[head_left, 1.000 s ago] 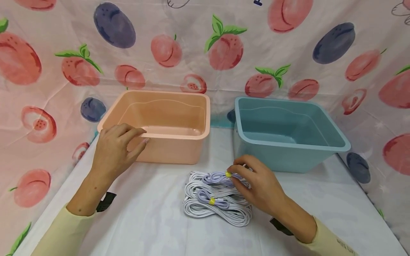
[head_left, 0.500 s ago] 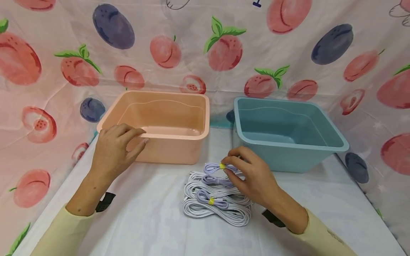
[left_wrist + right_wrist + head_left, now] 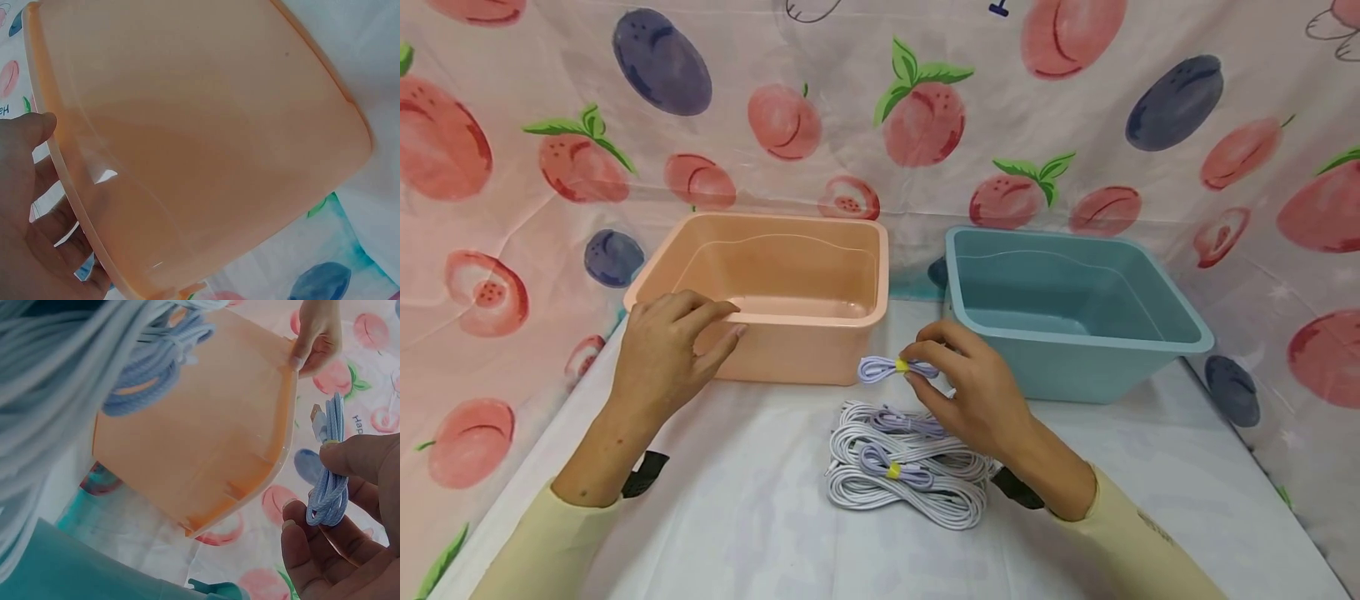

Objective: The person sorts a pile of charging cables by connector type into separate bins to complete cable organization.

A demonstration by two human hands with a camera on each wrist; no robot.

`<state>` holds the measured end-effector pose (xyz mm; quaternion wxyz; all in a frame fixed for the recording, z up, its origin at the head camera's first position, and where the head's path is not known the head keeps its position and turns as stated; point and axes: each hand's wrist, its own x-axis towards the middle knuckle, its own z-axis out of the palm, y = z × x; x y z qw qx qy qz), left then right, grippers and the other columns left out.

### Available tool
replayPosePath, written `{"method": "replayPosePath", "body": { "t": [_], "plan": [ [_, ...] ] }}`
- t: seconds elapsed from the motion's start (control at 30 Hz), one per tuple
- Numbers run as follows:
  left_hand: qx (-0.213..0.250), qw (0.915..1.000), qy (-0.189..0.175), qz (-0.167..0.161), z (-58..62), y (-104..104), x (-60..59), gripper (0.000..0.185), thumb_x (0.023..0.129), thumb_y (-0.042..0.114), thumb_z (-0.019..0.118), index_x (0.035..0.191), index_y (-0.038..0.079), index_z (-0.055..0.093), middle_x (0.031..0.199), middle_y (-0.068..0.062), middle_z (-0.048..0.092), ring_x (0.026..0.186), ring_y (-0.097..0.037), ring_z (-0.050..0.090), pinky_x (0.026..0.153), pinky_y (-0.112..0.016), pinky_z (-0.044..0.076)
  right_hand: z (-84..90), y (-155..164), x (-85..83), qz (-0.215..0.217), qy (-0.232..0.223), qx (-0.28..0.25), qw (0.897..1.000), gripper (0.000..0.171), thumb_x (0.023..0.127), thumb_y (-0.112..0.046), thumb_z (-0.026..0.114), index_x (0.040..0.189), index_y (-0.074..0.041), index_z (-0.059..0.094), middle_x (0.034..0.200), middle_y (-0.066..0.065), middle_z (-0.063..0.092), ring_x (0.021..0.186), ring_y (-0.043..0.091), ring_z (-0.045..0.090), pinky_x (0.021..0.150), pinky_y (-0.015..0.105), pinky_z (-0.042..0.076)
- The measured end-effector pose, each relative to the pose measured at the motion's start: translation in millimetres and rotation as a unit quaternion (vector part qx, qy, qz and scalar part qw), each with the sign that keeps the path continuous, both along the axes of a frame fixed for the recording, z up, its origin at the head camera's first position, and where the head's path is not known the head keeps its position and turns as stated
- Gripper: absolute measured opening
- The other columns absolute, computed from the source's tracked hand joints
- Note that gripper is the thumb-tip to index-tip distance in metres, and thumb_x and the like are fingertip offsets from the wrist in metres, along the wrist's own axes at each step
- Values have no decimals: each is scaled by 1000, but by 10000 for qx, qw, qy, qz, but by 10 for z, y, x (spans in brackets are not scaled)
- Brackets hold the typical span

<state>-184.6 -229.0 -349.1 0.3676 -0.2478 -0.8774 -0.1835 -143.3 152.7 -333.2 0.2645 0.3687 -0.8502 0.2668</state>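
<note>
The right hand point(image 3: 977, 387) pinched a small oblong bundle of lavender braided cable point(image 3: 876, 369) by its yellow tie point(image 3: 902, 366), thumb and fingertips almost together with only the bundle between them. The bundle was in the air, apart from the coiled pile of white cables point(image 3: 917, 504), in front of the gap between the two bins. The left hand point(image 3: 666, 346) held the near rim of a peach-orange rectangular plastic bin point(image 3: 808, 320), its thumb outside and its fingers bent over the edge. The blue-green rectangular plastic bin point(image 3: 1075, 367) stood to the right, untouched by the left hand. In my judgement, this middle grip was a good choice: it should be firm enough to keep the loops together, but not squeeze the metal plug point(image 3: 319, 423), and the rim should be held steady.
</note>
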Motion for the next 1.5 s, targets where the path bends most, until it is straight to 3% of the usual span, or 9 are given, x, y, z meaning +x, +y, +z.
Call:
{"method": "replayPosePath", "body": {
  "t": [0.5,1.0,1.5],
  "plan": [
    [47,10000,56,-68,4,4,-3,25,88,26,85,105,8,81,92,-9,69,88,-34,66,83,-58,44,131,-154,-156,-19,-295,-245,9993,19,90,-10,86,107,-12,78,109,2,65,98,16,64,82,33,59],
    [60,9998,118,-115,-5,7,-5,25,87,26,86,105,9,81,92,-9,69,87,-34,66,82,-58,44,208,-277,-390,168,-236,-526,9982,19,89,-5,86,106,-9,77,104,4,64,96,19,63,81,37,57],
    [80,9999,113,-94,-9,-1,-8,25,88,27,85,105,9,81,92,-9,70,88,-34,66,83,-58,44,264,-427,-565,-106,-251,-379,9989,18,90,-10,86,105,-8,78,105,5,65,102,21,62,89,36,56]
  ]
}}
